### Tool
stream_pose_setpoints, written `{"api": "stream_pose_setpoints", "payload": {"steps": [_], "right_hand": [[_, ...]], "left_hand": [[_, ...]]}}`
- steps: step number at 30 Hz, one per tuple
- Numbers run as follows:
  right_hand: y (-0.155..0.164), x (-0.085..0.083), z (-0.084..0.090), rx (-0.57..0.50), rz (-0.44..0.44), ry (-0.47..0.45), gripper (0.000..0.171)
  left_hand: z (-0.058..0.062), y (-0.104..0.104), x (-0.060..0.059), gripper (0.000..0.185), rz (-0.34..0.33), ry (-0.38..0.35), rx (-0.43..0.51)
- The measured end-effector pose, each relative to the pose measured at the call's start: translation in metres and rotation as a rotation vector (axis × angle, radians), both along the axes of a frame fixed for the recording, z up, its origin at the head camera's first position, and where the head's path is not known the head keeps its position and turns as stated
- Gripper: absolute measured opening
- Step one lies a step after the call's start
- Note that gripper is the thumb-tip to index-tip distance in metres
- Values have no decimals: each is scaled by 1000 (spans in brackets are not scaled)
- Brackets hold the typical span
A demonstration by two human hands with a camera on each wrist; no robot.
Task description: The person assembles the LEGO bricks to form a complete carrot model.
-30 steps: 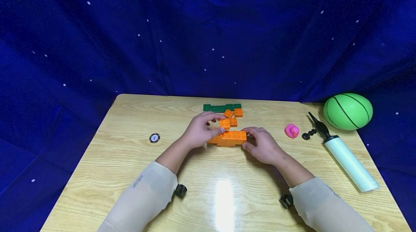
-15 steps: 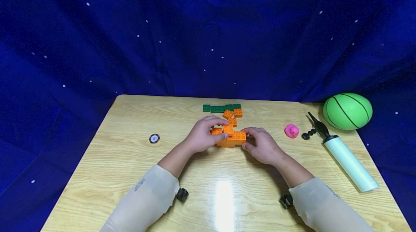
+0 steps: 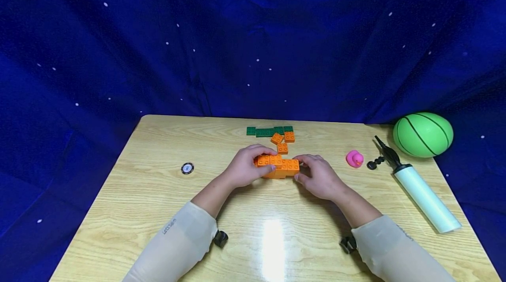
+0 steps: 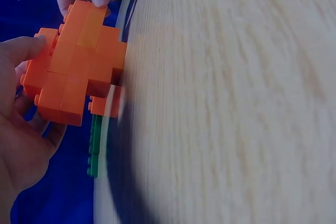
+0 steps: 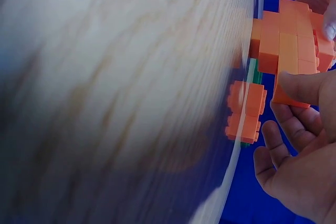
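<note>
On the table before me sits an orange structure of toy building bricks [image 3: 291, 173], stepped and wider in its upper layers, its side shown in the left wrist view. My left hand [image 3: 244, 168] pinches an orange brick [image 3: 276, 160] between thumb and fingers, flush on the structure's top layer beside another orange brick. My right hand [image 3: 321, 178] grips the structure's right end, thumb [image 5: 302, 86] on the near side and fingertips behind. The left hand hides the structure's left end in the head view.
Behind the structure lie three loose orange bricks [image 3: 282, 148] and a row of green bricks [image 3: 265, 132]. A poker chip [image 3: 187, 168] lies left. To the right are a pink rubber duck [image 3: 355, 159], a small black knobbed item [image 3: 375, 163], a hand pump [image 3: 424, 196] and a green ball [image 3: 424, 135].
My left hand has brought the orange brick down onto the structure's top, where it now sits level with its neighbour. The right hand has kept its place at the right end.
</note>
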State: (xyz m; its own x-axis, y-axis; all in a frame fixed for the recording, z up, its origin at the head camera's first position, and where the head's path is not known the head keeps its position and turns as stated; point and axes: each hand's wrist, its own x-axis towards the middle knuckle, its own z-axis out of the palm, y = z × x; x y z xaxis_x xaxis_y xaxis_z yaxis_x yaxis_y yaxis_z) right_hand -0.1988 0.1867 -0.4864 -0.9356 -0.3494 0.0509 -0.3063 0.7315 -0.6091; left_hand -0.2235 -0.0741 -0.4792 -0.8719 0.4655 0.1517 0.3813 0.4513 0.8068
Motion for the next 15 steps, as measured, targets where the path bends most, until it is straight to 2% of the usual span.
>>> {"api": "stream_pose_setpoints", "payload": {"steps": [6, 15], "right_hand": [[-1, 0, 0, 1, 3, 2, 45], [0, 0, 0, 1, 2, -6, 45]], "left_hand": [[-2, -1, 0, 35, 1, -24, 25], [-10, 4, 5, 30, 80, -99, 108]]}}
